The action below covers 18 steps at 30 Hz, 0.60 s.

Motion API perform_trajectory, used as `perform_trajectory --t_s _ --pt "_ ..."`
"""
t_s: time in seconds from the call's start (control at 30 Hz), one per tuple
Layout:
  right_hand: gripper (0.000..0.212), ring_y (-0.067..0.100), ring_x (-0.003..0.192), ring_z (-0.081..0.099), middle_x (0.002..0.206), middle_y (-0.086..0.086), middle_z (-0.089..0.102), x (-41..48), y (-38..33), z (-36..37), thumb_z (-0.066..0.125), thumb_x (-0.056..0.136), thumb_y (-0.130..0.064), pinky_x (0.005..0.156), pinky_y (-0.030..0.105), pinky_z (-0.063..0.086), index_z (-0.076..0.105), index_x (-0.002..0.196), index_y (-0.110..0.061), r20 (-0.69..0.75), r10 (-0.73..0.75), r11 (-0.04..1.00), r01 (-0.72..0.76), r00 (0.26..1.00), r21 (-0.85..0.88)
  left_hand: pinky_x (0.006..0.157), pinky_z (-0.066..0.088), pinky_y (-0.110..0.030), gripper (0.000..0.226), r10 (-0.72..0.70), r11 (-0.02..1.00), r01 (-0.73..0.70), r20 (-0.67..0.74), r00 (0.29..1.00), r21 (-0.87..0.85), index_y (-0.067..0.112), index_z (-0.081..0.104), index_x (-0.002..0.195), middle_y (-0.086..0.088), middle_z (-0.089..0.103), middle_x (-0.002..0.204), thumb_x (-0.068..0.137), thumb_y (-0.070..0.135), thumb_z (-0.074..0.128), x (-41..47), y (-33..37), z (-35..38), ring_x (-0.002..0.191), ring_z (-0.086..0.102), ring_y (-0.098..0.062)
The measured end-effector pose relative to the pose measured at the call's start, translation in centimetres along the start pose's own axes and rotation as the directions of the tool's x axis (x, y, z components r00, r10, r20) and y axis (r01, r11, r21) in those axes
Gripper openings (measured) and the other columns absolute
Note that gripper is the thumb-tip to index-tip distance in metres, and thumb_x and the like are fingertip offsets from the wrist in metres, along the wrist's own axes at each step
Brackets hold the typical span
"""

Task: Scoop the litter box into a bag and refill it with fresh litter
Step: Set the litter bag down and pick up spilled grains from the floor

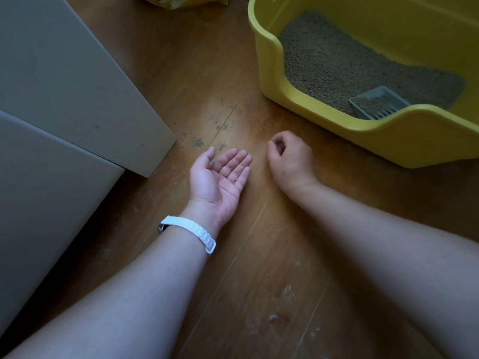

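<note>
A yellow litter box [321,115] stands on the wooden floor at the upper right, filled with grey-brown litter [350,63]. A grey slotted scoop [378,106] lies in the litter at the box's near wall, with litter in it. My left hand [220,177] rests palm up on the floor, fingers apart, with a few litter grains [234,180] on the palm. My right hand [290,159] hovers just to its right, in front of the box, fingers curled and pinched together; I cannot see anything between them.
A grey cabinet [64,99] fills the left side, its corner close to my left hand. A yellow bag [181,1] peeks in at the top edge. Dirty paw-like marks [207,141] and white specks [282,304] dot the floor [259,229].
</note>
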State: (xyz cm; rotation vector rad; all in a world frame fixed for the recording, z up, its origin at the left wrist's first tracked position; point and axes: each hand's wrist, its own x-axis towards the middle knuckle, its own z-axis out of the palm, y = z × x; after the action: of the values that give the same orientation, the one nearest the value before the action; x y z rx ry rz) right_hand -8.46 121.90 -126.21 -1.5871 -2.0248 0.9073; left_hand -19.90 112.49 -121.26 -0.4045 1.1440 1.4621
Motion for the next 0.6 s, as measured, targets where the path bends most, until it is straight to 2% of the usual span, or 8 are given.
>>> perform_trajectory --t_s 0.1,0.2,0.3,0.33,0.5,0.6 --pt "0.006 0.018 0.076 0.057 0.080 0.002 0.063 -3.1 -1.5 -0.3 0.063 0.086 -0.016 0.071 0.027 0.041 0.066 0.087 -0.011 -0.004 -0.042 0.995 0.042 0.999 0.093 0.100 0.049 -0.040 0.045 0.002 1.000 -0.002 0.023 1.000 -0.005 -0.004 0.061 0.113 -0.022 0.070 0.111 0.097 0.035 0.045 -0.1 -0.3 0.5 0.105 0.068 -0.032" --pt "0.003 0.016 0.075 0.056 0.081 0.002 0.064 -5.2 -2.9 -1.1 0.066 0.082 -0.016 0.068 0.024 0.039 0.065 0.084 -0.014 0.001 -0.105 0.984 0.104 0.994 0.144 0.097 0.052 -0.044 0.043 0.000 0.999 0.002 0.054 0.999 -0.039 -0.006 0.060 0.107 -0.025 0.069 0.100 0.096 0.033 0.047 -0.4 -0.7 1.2 0.099 0.067 -0.036" --pt "0.004 0.019 0.078 0.060 0.085 0.002 0.066 -6.4 -3.7 -2.4 0.065 0.081 -0.018 0.073 0.032 0.047 0.065 0.084 -0.015 0.029 -0.131 0.979 0.125 0.991 0.161 0.079 0.058 -0.041 0.043 -0.015 0.999 0.018 0.092 0.996 -0.034 -0.006 0.061 0.102 -0.022 0.068 0.085 0.097 0.035 0.047 -1.4 -1.7 2.2 0.081 0.068 -0.034" --pt "0.004 0.020 0.078 0.060 0.085 0.002 0.066 -6.7 -3.8 -2.9 0.064 0.082 -0.019 0.072 0.035 0.048 0.065 0.085 -0.016 0.042 -0.129 0.980 0.121 0.991 0.158 0.077 0.059 -0.039 0.043 -0.019 0.999 0.022 0.099 0.995 -0.025 -0.005 0.061 0.101 -0.022 0.068 0.084 0.097 0.035 0.047 -1.7 -2.2 2.5 0.077 0.069 -0.033" --pt "0.007 0.025 0.086 0.060 0.092 0.008 0.066 -8.3 -3.2 -6.0 0.065 0.086 -0.016 0.071 0.032 0.041 0.066 0.089 -0.011 0.084 -0.131 0.985 0.121 0.988 0.119 0.103 0.047 -0.043 0.043 -0.058 0.998 0.063 0.138 0.989 -0.031 -0.005 0.064 0.096 -0.022 0.062 0.103 0.095 0.035 0.049 -2.5 -4.5 2.9 0.093 0.065 -0.033" --pt "0.007 0.023 0.087 0.059 0.093 0.008 0.065 -9.5 -2.5 -7.4 0.065 0.086 -0.015 0.072 0.029 0.040 0.066 0.091 -0.010 0.106 -0.136 0.986 0.124 0.985 0.115 0.104 0.045 -0.044 0.043 -0.085 0.995 0.094 0.168 0.982 -0.044 -0.005 0.064 0.096 -0.024 0.063 0.106 0.095 0.035 0.048 -3.2 -6.0 2.9 0.100 0.063 -0.034"
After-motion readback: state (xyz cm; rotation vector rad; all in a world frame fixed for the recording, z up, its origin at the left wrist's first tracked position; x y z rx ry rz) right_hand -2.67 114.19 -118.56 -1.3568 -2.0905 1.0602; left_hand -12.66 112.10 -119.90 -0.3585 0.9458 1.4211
